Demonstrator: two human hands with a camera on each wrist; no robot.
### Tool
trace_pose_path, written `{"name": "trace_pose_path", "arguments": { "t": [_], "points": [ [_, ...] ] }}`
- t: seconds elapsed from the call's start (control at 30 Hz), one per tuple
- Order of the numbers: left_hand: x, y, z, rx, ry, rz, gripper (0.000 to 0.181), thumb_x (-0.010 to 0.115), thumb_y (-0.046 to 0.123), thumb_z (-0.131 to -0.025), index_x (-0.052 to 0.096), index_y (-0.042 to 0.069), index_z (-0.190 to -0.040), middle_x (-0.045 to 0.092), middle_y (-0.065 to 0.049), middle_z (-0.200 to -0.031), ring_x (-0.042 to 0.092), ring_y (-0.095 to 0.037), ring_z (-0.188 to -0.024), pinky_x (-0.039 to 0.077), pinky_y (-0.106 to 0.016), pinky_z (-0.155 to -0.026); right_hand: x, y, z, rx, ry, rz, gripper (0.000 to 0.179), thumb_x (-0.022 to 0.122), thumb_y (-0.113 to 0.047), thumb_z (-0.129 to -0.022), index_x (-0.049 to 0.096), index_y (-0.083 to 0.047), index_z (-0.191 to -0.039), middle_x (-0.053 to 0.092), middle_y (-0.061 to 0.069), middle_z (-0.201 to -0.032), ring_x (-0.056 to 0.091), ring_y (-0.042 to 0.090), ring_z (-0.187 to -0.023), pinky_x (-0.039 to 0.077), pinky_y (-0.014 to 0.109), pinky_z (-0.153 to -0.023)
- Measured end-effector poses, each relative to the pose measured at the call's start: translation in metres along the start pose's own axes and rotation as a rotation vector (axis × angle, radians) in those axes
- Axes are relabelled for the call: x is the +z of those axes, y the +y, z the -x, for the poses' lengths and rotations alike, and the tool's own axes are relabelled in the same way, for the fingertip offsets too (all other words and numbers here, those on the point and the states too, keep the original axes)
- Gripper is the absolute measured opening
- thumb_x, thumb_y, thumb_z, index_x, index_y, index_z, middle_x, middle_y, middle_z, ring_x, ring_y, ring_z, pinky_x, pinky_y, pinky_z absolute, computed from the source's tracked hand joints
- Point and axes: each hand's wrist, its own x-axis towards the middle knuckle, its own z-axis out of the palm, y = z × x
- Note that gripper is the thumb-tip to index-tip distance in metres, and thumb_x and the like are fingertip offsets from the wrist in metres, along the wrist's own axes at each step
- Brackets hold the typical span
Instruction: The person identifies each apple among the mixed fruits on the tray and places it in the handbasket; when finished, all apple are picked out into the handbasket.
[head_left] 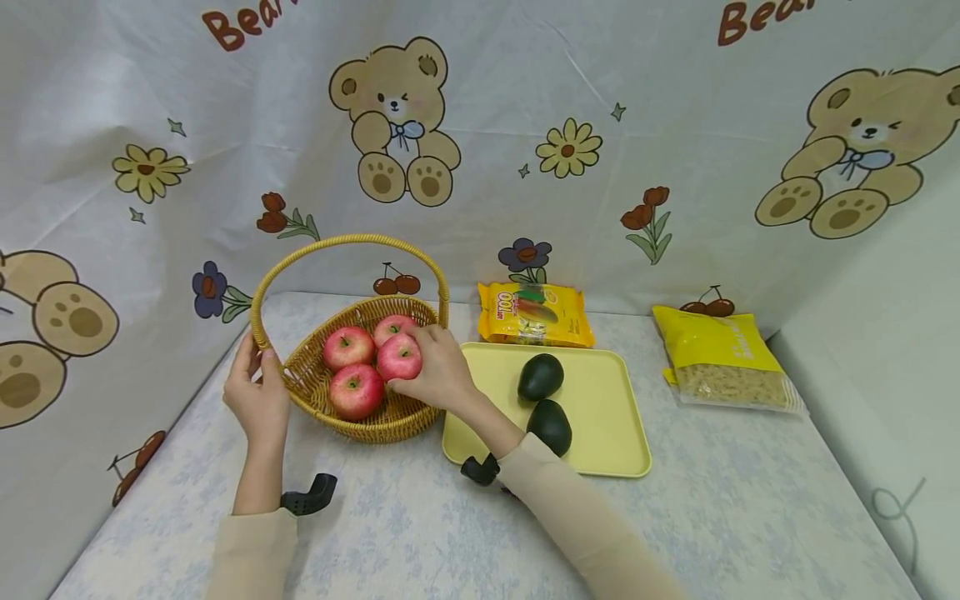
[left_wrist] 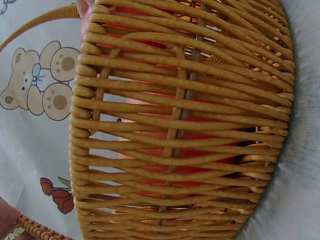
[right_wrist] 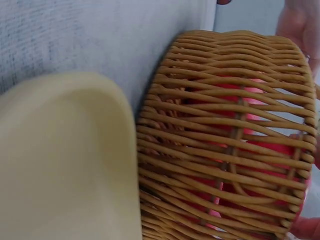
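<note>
A wicker basket (head_left: 390,431) with a tall arched handle (head_left: 348,240) stands on the table, several red apples inside. My left hand (head_left: 258,404) holds the handle's left base, thumb and fingers around it. Reaching over the basket's right rim, my right hand (head_left: 442,371) grips an apple (head_left: 399,357) above and among the others. Its palm side is hidden in the head view. Red fruit shows through the woven wall (left_wrist: 175,125) in the left wrist view. In the right wrist view, the basket side (right_wrist: 225,110) stands close beside a pale yellow tray (right_wrist: 70,165).
Two dark green avocados (head_left: 541,377) lie on the yellow tray (head_left: 607,417), partly under the right forearm. Behind it leans an orange-yellow snack packet (head_left: 534,314). A yellow bag with a clear lower part (head_left: 727,358) lies at the right. A bear-printed cloth (head_left: 480,125) hangs behind.
</note>
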Motion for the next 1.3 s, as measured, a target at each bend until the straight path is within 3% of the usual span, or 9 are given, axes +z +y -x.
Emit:
{"name": "trace_pose_path", "arguments": {
  "t": [0.23, 0.47, 0.83, 1.3],
  "points": [
    [0.000, -0.001, -0.001, -0.002, -0.002, -0.002, 0.039, 0.050, 0.016, -0.101, 0.056, 0.014, -0.139, 0.065, -0.006, -0.130, 0.060, -0.005, -0.107, 0.045, -0.015, -0.079, 0.014, 0.001, -0.001, -0.004, 0.016, 0.155, 0.076, 0.082, -0.049, -0.071, 0.058, -0.009, -0.131, 0.061, 0.007, -0.122, 0.055, 0.023, -0.114, 0.044, 0.037, -0.092],
    [0.001, -0.002, -0.001, 0.013, 0.004, 0.021, 0.039, 0.050, 0.014, -0.101, 0.057, 0.013, -0.139, 0.065, -0.009, -0.129, 0.058, 0.002, -0.103, 0.044, -0.012, -0.076, 0.024, 0.004, -0.001, -0.005, 0.050, 0.235, 0.075, 0.082, -0.052, -0.070, 0.059, -0.010, -0.128, 0.062, 0.005, -0.116, 0.056, 0.023, -0.109, 0.042, 0.035, -0.086],
    [0.000, 0.000, 0.001, 0.014, 0.005, 0.023, 0.039, 0.050, 0.014, -0.101, 0.057, 0.011, -0.139, 0.065, -0.010, -0.128, 0.057, 0.005, -0.101, 0.043, -0.011, -0.076, 0.028, 0.000, 0.000, 0.042, 0.000, 0.322, 0.079, 0.080, -0.056, -0.071, 0.057, -0.011, -0.132, 0.062, 0.005, -0.123, 0.058, 0.025, -0.113, 0.040, 0.037, -0.093],
    [0.001, -0.003, 0.000, 0.025, 0.011, 0.022, 0.039, 0.050, 0.014, -0.101, 0.056, 0.011, -0.139, 0.065, -0.011, -0.129, 0.057, 0.004, -0.101, 0.043, -0.010, -0.075, 0.030, -0.002, -0.002, 0.045, -0.066, 0.411, 0.069, 0.076, -0.060, -0.073, 0.059, -0.016, -0.124, 0.065, -0.001, -0.115, 0.060, 0.019, -0.108, 0.039, 0.036, -0.092]
  ]
}}
